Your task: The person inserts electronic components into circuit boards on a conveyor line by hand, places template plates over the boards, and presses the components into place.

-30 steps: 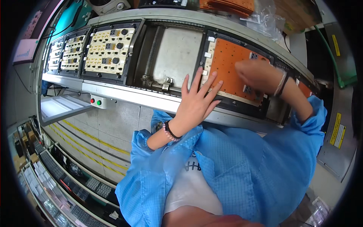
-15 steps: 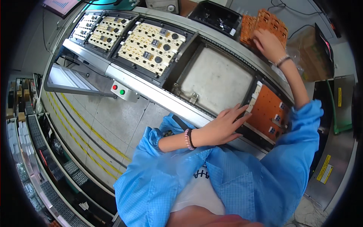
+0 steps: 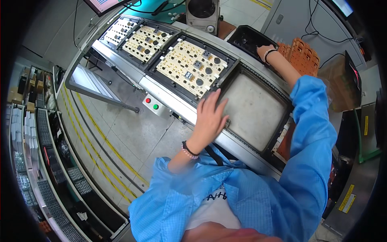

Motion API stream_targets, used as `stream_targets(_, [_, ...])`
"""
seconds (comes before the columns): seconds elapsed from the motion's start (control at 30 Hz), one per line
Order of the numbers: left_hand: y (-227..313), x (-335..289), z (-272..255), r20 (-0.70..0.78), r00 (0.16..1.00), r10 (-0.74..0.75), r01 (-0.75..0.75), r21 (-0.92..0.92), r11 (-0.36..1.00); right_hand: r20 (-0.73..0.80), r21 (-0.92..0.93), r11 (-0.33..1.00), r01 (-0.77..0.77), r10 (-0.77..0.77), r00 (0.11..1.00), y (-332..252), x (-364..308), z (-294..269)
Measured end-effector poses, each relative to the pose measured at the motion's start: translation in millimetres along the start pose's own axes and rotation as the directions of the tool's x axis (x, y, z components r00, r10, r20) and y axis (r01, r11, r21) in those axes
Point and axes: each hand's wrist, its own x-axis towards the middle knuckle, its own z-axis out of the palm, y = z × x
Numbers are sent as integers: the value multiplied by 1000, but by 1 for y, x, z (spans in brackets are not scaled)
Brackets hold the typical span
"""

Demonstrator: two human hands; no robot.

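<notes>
My left hand point(image 3: 210, 117) is open, fingers spread, above the conveyor's front rail. Its fingertips are close to the lower right corner of a black frame point(image 3: 151, 71) that carries a cream circuit panel point(image 3: 189, 64) fitted with black round parts and small dark components. At the black bin point(image 3: 254, 29) my right hand point(image 3: 265, 51) reaches over the near rim, fingertips down inside. Whether those fingers hold anything is hidden. Small dark and shiny parts point(image 3: 243, 41) lie in the bin. Just right of that hand stand orange slotted panels point(image 3: 305, 56).
A bare metal plate point(image 3: 256, 109) forms the conveyor bed between the frames. Partly under my right sleeve is an orange board point(image 3: 284, 145). A button box point(image 3: 153, 104) hangs on the front rail. A cardboard box point(image 3: 340, 84) stands at right, shelves with trays point(image 3: 48, 161) at left.
My right hand has gone from the orange panels to the black bin. My left hand has moved left, from beside the orange board to the cream panel's frame. The view has shifted.
</notes>
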Motion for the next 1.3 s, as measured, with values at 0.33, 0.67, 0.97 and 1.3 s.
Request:
stream_targets(0.33, [-1, 2, -18, 121, 984, 130, -112, -148, 983, 72, 410, 912, 27, -62, 996, -3, 41, 0])
stream_targets(0.67, [-30, 12, -44, 268, 940, 209, -51, -495, 867, -288, 374, 925, 61, 53, 956, -20, 36, -25])
stream_targets(0.97, [-76, 31, -51, -15, 997, 71, -68, -525, 848, -427, 404, 888, 219, -29, 904, -10, 32, -21])
stream_targets(1.3, [-86, 25, -36, -156, 975, -161, 62, -501, 863, -114, 993, 1, 115, -97, 989, -97, -41, -102])
